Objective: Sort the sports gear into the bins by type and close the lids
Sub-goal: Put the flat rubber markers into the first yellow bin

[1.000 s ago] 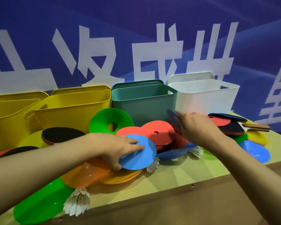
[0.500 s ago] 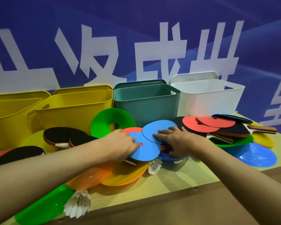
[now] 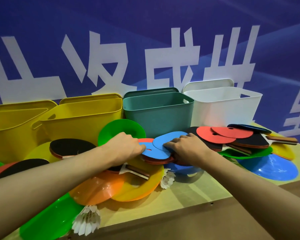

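Two flat blue discs overlap mid-table, the lower blue disc point(image 3: 156, 154) and the upper blue disc point(image 3: 168, 139). My left hand point(image 3: 126, 148) pinches the lower one at its left edge. My right hand point(image 3: 185, 149) grips the upper one, fingers on top. They lie over a red-edged paddle point(image 3: 159, 161). Behind stand two yellow bins point(image 3: 7, 125) point(image 3: 80, 116), a teal bin point(image 3: 158, 113) and a white bin point(image 3: 222, 106), all open. Red discs point(image 3: 215, 138) and paddles point(image 3: 249, 143) are piled at right. A black paddle point(image 3: 71, 148) lies left.
Soft cones are spread around: green point(image 3: 121, 130), orange point(image 3: 97, 187), yellow point(image 3: 142, 186), blue point(image 3: 270, 168), another green point(image 3: 47, 220). Shuttlecocks point(image 3: 87, 220) point(image 3: 166, 179) lie near the table's front edge point(image 3: 180, 212). Lids lean behind the bins against a blue banner.
My right hand has come in from the right with a blue disc and set it overlapping the one in my left hand. Both hands now meet at the middle.
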A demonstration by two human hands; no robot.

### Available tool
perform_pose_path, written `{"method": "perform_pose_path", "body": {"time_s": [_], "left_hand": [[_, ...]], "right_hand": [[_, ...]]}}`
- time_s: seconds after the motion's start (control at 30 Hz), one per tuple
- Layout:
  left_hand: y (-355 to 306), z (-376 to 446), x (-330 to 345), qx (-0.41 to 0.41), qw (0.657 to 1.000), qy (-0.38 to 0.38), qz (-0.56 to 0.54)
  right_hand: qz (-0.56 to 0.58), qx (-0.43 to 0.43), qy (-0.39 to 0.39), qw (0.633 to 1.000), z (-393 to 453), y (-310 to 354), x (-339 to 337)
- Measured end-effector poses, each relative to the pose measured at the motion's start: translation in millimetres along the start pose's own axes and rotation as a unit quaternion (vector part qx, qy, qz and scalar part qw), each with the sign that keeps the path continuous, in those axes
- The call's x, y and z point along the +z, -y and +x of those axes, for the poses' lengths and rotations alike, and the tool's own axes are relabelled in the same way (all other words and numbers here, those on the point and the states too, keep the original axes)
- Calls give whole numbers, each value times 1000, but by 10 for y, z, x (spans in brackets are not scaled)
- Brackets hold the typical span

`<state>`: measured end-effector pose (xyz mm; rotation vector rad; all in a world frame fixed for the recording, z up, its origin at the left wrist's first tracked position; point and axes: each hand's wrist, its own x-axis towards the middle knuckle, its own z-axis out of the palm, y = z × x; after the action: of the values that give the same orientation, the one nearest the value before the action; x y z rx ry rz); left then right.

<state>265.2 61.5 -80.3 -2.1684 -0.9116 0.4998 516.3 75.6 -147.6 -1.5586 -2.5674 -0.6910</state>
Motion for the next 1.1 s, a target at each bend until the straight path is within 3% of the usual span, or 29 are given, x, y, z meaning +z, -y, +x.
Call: {"method": "perform_pose_path", "body": {"time_s": [0.17,0.37,0.57,0.77,1.1], "left_hand": [[110,-80,-4,-52,997,-36,-40],[299,-225,53,-63,987,-105,-101],[421,-834,269,-100,958,-187,-196],[672,-1666,555,-162,934,-160,-274],[1356,-2868,1175,-232,932,-188,-205]], "right_hand": [[7,25,-12,1000,-7,-32,-209],[4,23,-106,994,43,25,-330],[62,-31,-203,977,200,409,-563],[96,-117,-284,947,579,1063,-973],[91,-223,-338,910,1623,2152,-1445]]}}
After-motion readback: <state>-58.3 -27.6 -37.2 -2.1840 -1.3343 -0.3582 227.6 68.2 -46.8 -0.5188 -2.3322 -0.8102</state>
